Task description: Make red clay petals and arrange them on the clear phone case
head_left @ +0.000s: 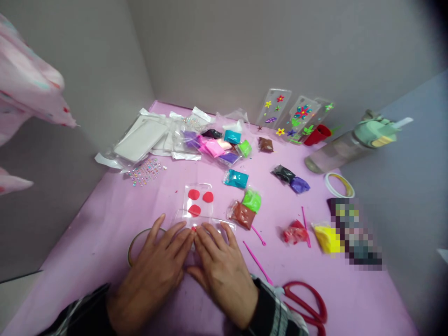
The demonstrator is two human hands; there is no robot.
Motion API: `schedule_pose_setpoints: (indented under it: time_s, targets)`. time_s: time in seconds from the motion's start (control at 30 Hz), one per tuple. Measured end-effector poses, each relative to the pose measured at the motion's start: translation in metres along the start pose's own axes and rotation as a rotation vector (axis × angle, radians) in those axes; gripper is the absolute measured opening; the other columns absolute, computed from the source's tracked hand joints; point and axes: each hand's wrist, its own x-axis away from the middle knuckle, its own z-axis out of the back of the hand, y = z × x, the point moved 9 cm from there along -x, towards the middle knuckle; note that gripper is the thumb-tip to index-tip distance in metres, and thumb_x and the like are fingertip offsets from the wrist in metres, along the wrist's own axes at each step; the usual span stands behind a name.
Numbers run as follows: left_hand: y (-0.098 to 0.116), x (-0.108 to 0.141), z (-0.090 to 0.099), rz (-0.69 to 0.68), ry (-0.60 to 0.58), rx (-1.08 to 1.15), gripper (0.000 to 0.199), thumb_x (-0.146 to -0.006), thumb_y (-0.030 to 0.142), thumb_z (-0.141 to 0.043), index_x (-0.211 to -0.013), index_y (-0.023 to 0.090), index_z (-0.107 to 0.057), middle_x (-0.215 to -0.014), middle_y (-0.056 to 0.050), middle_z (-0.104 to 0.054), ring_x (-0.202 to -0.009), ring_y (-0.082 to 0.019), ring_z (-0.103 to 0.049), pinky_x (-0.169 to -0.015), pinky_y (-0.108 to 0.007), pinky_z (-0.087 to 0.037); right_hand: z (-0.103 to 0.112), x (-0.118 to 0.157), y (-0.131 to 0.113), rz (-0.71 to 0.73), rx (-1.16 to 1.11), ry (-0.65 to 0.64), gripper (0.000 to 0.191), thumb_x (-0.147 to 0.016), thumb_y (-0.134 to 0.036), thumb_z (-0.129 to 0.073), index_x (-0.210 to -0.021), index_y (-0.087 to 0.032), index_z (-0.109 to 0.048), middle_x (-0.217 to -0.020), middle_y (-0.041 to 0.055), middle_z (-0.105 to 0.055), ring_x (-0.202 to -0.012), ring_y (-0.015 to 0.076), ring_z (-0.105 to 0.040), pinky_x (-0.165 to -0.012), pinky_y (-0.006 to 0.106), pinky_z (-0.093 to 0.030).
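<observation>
My left hand (152,259) and my right hand (224,263) meet low in the middle of the table, fingers stretched out and apart. Their index fingertips touch a small bit of red clay (193,228); how much of it lies underneath is hidden. A clear plastic sheet (220,223) is partly covered by my fingers. Just beyond it, a clear phone case (202,187) carries flat red clay discs (193,194). A roll of tape (131,247) sits partly behind my left hand. To the right of my right hand lies a pink modelling stick (258,262).
Red-handled scissors (322,303) lie at front right. Packets of brown clay (242,214), red clay (295,232) and yellow clay (327,238) are scattered rightward. A bottle (343,147) leans near decorated cases (303,114). Packaged cases (142,140) and gem stickers (145,172) occupy the back left.
</observation>
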Motion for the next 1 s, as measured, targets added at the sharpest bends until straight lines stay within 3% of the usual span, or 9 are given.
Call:
schedule_pose_setpoints:
  time_s: [0.17,0.37,0.63,0.8,0.9,1.0]
  targets:
    - [-0.01,0.006,0.008,0.049,0.018,0.072,0.049,-0.084,0.004,-0.045,-0.127,0.017,-0.065,-0.125,-0.005,-0.074,-0.126,-0.025,-0.058,-0.124,-0.049,-0.013,0.015,0.008,0.014,-0.029,-0.133,-0.002,0.045,-0.101,-0.031,-0.057,-0.142,-0.013,-0.052,-0.144,0.0086,-0.06,-0.139,0.0296,-0.048,-0.116,0.058,-0.04]
    - [0.006,0.008,0.0,-0.032,0.014,-0.068,0.053,-0.084,0.004,-0.044,-0.134,0.013,-0.06,-0.137,-0.008,-0.068,-0.135,-0.027,-0.052,-0.124,-0.048,-0.013,0.026,0.016,0.019,-0.051,0.041,0.097,0.041,-0.098,-0.026,-0.061,-0.134,-0.007,-0.059,-0.144,0.0149,-0.059,-0.137,0.0337,-0.049,-0.114,0.059,-0.042]
    - [0.023,0.002,-0.014,-0.117,-0.071,-0.212,0.047,-0.087,0.006,-0.04,-0.126,0.008,-0.066,-0.13,-0.014,-0.071,-0.127,-0.025,-0.061,-0.118,-0.047,-0.031,0.028,0.014,0.019,-0.043,0.107,0.146,0.046,-0.095,-0.031,-0.066,-0.134,-0.007,-0.059,-0.142,0.0139,-0.061,-0.137,0.0319,-0.049,-0.115,0.054,-0.041]
    - [0.024,0.003,-0.021,-0.127,-0.066,-0.22,0.051,-0.084,0.002,-0.039,-0.128,0.005,-0.064,-0.133,-0.018,-0.069,-0.129,-0.028,-0.059,-0.118,-0.052,-0.034,0.029,0.006,0.025,-0.089,0.22,0.171,0.041,-0.097,-0.017,-0.061,-0.135,-0.003,-0.056,-0.138,0.0192,-0.062,-0.13,0.0316,-0.054,-0.107,0.048,-0.046]
    - [0.014,-0.001,-0.01,-0.101,-0.06,-0.09,0.053,-0.082,0.0,-0.04,-0.127,0.01,-0.065,-0.129,-0.014,-0.071,-0.125,-0.026,-0.061,-0.117,-0.051,-0.037,0.028,-0.003,0.026,-0.116,0.283,0.103,0.041,-0.095,-0.01,-0.059,-0.135,-0.004,-0.055,-0.129,0.0204,-0.065,-0.125,0.033,-0.055,-0.102,0.049,-0.047]
    - [-0.003,-0.008,0.013,-0.057,-0.001,0.127,0.046,-0.087,0.006,-0.042,-0.127,0.016,-0.063,-0.126,-0.01,-0.072,-0.121,-0.024,-0.063,-0.112,-0.046,-0.045,0.032,-0.011,0.024,-0.118,0.298,0.062,0.033,-0.093,-0.01,-0.061,-0.126,-0.006,-0.058,-0.108,0.0166,-0.069,-0.109,0.0328,-0.059,-0.091,0.048,-0.05]
